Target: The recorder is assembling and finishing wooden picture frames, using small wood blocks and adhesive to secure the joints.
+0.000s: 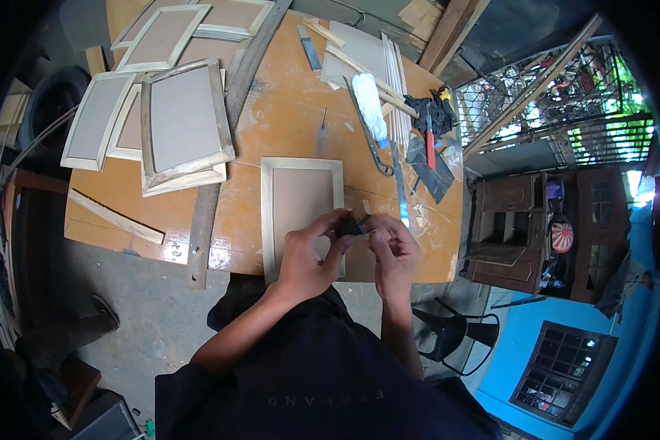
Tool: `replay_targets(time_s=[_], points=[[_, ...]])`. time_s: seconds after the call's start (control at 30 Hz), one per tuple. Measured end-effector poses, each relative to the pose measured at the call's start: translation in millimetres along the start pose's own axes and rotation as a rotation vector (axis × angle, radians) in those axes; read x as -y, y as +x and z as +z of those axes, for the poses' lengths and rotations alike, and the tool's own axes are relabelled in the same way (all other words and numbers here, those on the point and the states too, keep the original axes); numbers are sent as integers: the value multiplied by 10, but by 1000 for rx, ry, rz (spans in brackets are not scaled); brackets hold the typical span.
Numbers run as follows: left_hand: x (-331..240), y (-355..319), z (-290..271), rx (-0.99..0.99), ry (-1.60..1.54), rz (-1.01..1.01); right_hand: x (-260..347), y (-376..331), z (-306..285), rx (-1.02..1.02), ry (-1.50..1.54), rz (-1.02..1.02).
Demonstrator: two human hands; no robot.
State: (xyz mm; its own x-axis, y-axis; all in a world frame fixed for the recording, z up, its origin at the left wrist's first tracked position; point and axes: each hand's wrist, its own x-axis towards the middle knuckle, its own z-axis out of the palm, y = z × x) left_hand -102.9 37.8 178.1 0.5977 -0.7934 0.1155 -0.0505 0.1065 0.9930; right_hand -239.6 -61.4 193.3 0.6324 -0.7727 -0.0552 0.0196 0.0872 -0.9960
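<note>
where fingers cover it, dark piece unclear, frame partly hidden

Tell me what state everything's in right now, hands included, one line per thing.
Left hand: thumb and finger pinching
Small dark piece: held in the left hand
Right hand: fingers curled close to the piece; grip unclear
Nearest framed panel: lying flat
Stacked framed panels: piled, overlapping
Wood strip: lying loose
White bottle: lying on its side
Table: scuffed in patches
Cabinet: partly open

Black chair near blue wall; dark tyre; brown cabinet.
</note>
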Motion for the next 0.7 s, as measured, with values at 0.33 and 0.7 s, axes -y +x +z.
replay_targets(time_s=[0.33, 0.7], points=[[74, 3, 9, 27, -217, -85, -112, 47, 174, 83, 41, -46], [119, 71, 53, 91, -173, -122, -103, 83, 127, -43, 497, 163]])
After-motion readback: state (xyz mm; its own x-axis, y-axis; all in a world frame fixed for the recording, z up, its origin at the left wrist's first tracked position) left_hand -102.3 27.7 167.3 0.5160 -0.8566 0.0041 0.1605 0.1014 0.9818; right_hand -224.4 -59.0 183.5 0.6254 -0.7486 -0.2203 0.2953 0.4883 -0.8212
